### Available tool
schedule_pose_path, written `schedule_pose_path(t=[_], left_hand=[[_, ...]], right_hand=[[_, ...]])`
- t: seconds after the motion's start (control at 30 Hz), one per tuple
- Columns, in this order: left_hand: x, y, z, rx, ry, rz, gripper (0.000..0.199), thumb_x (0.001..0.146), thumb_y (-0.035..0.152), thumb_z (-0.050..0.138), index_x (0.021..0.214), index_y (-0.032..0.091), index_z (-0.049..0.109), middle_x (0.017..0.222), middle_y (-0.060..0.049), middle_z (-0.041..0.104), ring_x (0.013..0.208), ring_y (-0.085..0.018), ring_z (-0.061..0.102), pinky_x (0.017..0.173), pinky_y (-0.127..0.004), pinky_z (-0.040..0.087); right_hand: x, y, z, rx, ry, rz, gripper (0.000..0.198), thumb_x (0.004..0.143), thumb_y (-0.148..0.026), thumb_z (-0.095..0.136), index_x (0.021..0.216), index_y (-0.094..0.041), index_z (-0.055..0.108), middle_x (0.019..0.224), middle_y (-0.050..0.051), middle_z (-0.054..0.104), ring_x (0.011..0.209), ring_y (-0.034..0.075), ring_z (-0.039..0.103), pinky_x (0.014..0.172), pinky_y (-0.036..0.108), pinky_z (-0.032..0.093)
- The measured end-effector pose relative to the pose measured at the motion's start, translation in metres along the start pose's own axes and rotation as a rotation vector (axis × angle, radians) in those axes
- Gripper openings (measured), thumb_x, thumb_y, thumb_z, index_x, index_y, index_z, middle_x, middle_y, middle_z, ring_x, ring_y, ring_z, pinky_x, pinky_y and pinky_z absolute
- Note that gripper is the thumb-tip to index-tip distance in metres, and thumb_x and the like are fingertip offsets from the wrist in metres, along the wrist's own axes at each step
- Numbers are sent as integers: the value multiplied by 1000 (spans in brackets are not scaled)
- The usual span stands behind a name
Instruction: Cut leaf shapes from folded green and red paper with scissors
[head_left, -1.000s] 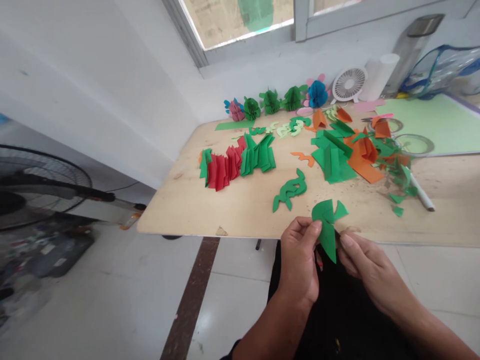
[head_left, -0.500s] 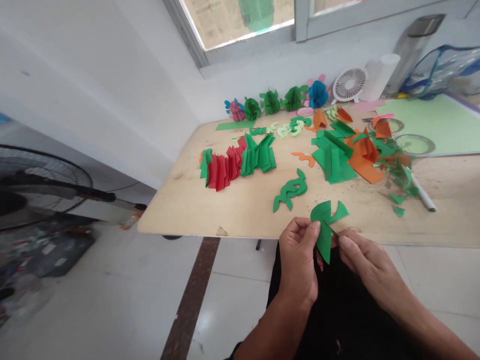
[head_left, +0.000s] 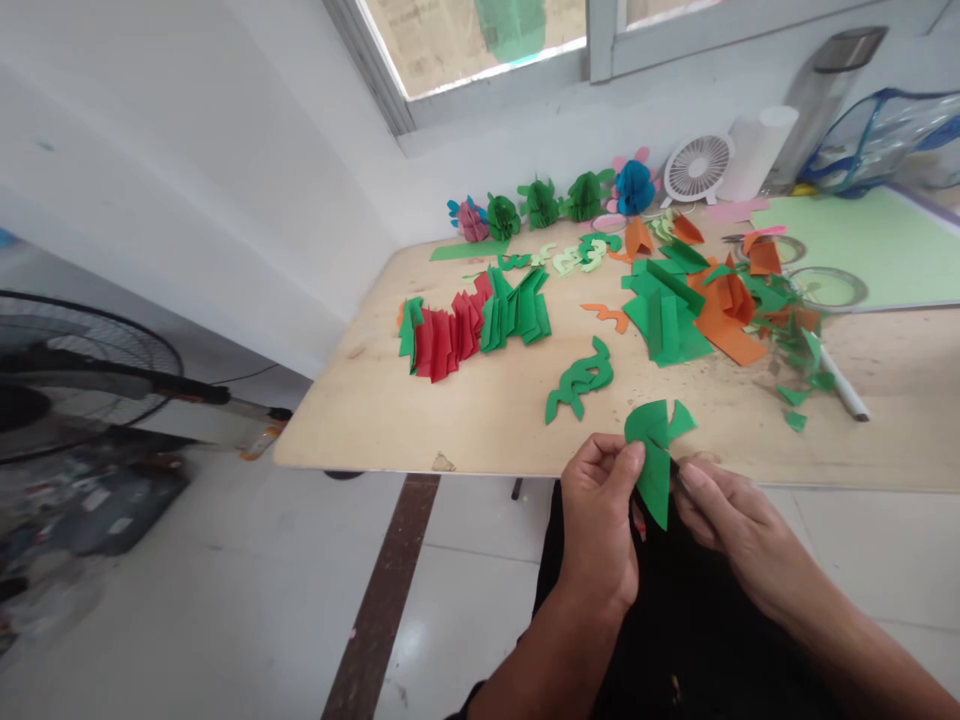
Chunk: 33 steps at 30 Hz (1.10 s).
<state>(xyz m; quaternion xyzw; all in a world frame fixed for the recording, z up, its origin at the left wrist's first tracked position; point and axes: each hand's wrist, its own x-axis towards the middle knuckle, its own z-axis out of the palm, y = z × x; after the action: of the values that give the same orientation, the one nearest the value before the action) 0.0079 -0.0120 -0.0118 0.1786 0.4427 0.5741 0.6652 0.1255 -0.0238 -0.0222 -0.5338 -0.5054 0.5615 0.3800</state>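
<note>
My left hand [head_left: 606,500] pinches a piece of green paper [head_left: 654,480] between thumb and fingers, just past the table's front edge and above my lap. A slit runs into the paper's right side, and a cut flap [head_left: 681,420] sticks out at its upper right. My right hand [head_left: 724,500] is closed around dark scissors [head_left: 674,470] at that side; most of them is hidden by the fingers and the paper. On the table just beyond lie wavy green paper cutouts [head_left: 581,380] in a small heap.
Folded red [head_left: 442,342] and green papers [head_left: 516,315] stand in a row on the wooden table [head_left: 360,420]. Green and orange paper scraps [head_left: 731,300] and a white marker [head_left: 841,378] lie right. Paper-ball figures [head_left: 541,203], a small fan [head_left: 699,168] and a bottle [head_left: 829,105] line the wall.
The green paper has shifted slightly right and turned a little in my left hand. The blade seen over the paper before is now mostly hidden, and the flap sits closer to the main piece.
</note>
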Motion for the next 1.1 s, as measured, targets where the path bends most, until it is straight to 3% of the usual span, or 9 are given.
schedule_pose_path(t=[0.37, 0.87, 1.1], left_hand=[[-1, -4, 3, 4, 39, 16, 22, 73, 29, 70, 69, 16, 53, 58, 4, 46, 45, -4, 30, 39, -20, 15], [-2, -4, 5, -36, 68, -21, 20, 75, 26, 69, 70, 15, 53, 62, 2, 50, 49, -4, 36, 41, -16, 21], [-3, -4, 8, -130, 71, -20, 17, 73, 22, 70, 68, 15, 55, 65, 1, 56, 63, -8, 51, 64, -20, 42]], right_hand=[[2, 1, 1, -74, 27, -61, 50, 94, -52, 39, 54, -23, 39, 50, -4, 34, 48, 13, 31, 47, 28, 27], [2, 3, -3, -110, 2, -73, 48, 94, -50, 38, 55, -23, 37, 52, -4, 35, 49, 13, 31, 48, 28, 25], [1, 2, -1, -122, 16, -90, 46, 96, -45, 38, 56, -23, 38, 53, -4, 35, 50, 13, 31, 48, 28, 25]])
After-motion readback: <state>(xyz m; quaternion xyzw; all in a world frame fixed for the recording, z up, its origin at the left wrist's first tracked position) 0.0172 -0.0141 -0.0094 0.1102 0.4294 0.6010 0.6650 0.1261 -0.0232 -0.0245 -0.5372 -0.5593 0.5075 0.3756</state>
